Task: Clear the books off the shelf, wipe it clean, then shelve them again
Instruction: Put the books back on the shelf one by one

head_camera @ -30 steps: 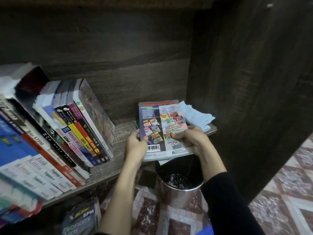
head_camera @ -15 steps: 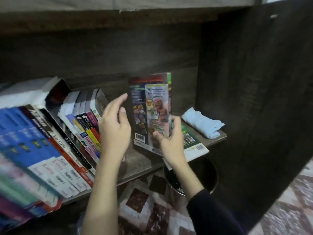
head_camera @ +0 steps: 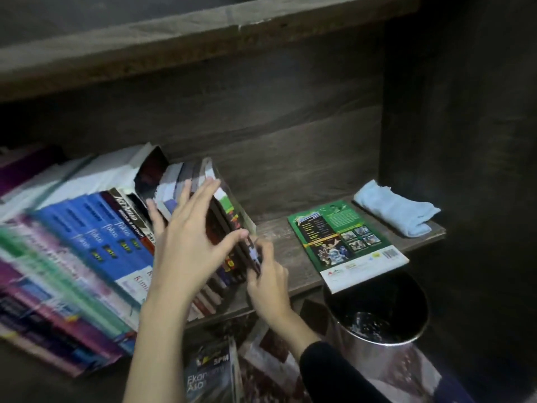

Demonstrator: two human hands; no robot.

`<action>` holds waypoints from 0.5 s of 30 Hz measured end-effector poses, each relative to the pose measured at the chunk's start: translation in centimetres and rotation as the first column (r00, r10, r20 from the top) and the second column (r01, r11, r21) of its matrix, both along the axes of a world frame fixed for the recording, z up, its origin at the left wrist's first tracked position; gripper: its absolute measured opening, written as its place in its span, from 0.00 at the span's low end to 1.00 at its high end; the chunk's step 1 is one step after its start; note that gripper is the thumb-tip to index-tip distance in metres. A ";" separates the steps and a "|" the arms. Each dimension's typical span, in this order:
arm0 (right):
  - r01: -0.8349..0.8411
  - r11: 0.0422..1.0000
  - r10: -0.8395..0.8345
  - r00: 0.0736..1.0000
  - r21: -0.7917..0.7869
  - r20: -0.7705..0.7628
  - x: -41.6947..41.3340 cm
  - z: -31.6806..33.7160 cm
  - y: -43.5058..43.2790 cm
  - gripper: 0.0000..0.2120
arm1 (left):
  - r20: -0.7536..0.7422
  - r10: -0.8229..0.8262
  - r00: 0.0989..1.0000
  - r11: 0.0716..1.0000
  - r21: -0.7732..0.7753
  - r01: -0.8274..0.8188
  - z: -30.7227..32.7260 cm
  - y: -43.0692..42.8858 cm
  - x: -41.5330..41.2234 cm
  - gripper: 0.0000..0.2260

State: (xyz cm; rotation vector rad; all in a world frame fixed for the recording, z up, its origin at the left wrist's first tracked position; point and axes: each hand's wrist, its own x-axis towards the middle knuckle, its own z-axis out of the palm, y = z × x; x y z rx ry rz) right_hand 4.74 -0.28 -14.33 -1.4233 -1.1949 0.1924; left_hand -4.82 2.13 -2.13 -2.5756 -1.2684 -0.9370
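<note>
The left hand (head_camera: pixel 189 242), fingers straight, pressed flat on the leaning books (head_camera: pixel 87 237), apparently to stop them toppling, while the right hand (head_camera: pixel 268 283) pinched the end book (head_camera: pixel 232 216) low, seating it on the shelf (head_camera: pixel 279 245) (a green book (head_camera: pixel 345 242) lay flat nearby).

Centre: left hand (head_camera: pixel 189 242), fingers straight, presses leaning books (head_camera: pixel 87 228). Right hand (head_camera: pixel 270 286) below, at lower edge of end book (head_camera: pixel 232 216), grip blurred. Right of frame: green book (head_camera: pixel 345 242) flat on shelf (head_camera: pixel 284 245), blue cloth (head_camera: pixel 395 212) beside; metal bin (head_camera: pixel 377 338) beneath.
</note>
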 end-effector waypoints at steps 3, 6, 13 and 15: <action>-0.062 0.994 0.066 0.997 -0.093 0.033 0.5 -0.1 0.5 0.28 | -0.013 0.009 1.000 1.000 0.012 -0.009 0.0 0.0 0.0 0.37; -0.187 0.956 0.192 0.981 -0.226 0.003 1.9 -0.7 1.0 0.33 | -0.007 0.025 1.000 0.999 -0.031 -0.025 0.3 0.5 -0.1 0.35; -0.602 0.748 0.492 0.786 -0.282 -0.374 6.2 -1.8 2.7 0.42 | 0.009 0.049 0.999 0.993 -0.109 -0.048 0.9 1.0 0.4 0.34; -0.544 0.789 0.432 0.822 -0.286 -0.372 6.4 -2.4 3.1 0.39 | -0.017 0.092 0.996 0.994 -0.058 -0.093 0.7 1.6 0.6 0.35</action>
